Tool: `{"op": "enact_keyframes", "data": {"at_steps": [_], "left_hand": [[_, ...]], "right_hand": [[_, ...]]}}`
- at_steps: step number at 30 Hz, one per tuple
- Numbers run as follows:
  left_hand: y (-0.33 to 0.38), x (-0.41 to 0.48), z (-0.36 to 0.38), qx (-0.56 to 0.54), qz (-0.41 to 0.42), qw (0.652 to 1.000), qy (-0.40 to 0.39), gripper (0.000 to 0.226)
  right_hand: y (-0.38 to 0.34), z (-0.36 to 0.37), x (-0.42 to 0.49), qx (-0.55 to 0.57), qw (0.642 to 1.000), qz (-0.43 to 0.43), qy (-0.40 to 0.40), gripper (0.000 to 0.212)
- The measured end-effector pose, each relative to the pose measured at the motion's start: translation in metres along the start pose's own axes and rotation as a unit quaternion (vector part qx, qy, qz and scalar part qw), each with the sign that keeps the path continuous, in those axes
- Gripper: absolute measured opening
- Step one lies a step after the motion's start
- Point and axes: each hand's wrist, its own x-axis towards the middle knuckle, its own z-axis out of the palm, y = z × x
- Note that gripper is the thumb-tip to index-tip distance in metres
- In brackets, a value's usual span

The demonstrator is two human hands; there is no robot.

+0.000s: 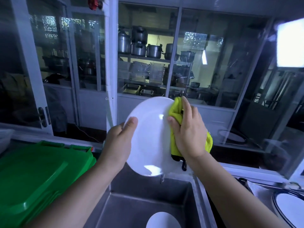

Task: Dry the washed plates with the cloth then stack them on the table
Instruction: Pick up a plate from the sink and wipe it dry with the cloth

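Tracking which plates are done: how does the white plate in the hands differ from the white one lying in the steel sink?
The held round white plate stands tilted nearly on edge above the stainless steel sink, gripped by the left hand; the second white plate lies flat on the sink floor, untouched. The right hand presses a yellow-green cloth on the held one's right rim; no cloth touches the other. Both look plain white and round.

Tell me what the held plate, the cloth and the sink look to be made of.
The plate: glazed white ceramic by its glossy highlights, though melamine is possible. The cloth: yellow-green microfibre or terry, matte and fuzzy with a dark edge. The sink: brushed stainless steel, grey with a dull sheen.
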Motion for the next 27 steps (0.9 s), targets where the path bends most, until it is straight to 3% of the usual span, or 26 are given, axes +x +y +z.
{"op": "enact_keyframes", "data": {"at_steps": [3, 10, 14, 17, 19, 23, 27], "left_hand": [[0.001, 0.002, -0.002, -0.043, 0.023, 0.997, 0.060, 0.038], [-0.007, 0.001, 0.008, -0.042, -0.032, 0.996, 0.067, 0.052], [-0.008, 0.005, 0.018, -0.055, -0.069, 0.994, 0.061, 0.064], [-0.006, 0.010, 0.022, -0.083, -0.085, 0.989, 0.087, 0.047], [-0.001, 0.014, 0.021, -0.125, -0.078, 0.983, 0.106, 0.035], [0.005, 0.020, 0.010, -0.178, -0.100, 0.969, 0.142, 0.047], [0.005, 0.018, 0.000, -0.150, -0.094, 0.974, 0.144, 0.042]], "right_hand": [[0.004, 0.010, -0.023, -0.039, 0.998, 0.049, -0.015, 0.068], [-0.006, 0.015, -0.014, -0.072, 0.997, 0.013, -0.014, 0.065], [-0.025, 0.015, -0.008, -0.026, 0.994, -0.080, -0.065, 0.063], [-0.040, 0.021, -0.015, 0.013, 0.979, -0.174, -0.110, 0.060], [-0.048, 0.024, -0.027, 0.040, 0.969, -0.220, -0.105, 0.057], [-0.045, 0.031, -0.053, 0.056, 0.948, -0.293, -0.108, 0.054], [-0.012, 0.032, -0.068, 0.033, 0.931, -0.345, -0.111, 0.048]]}}
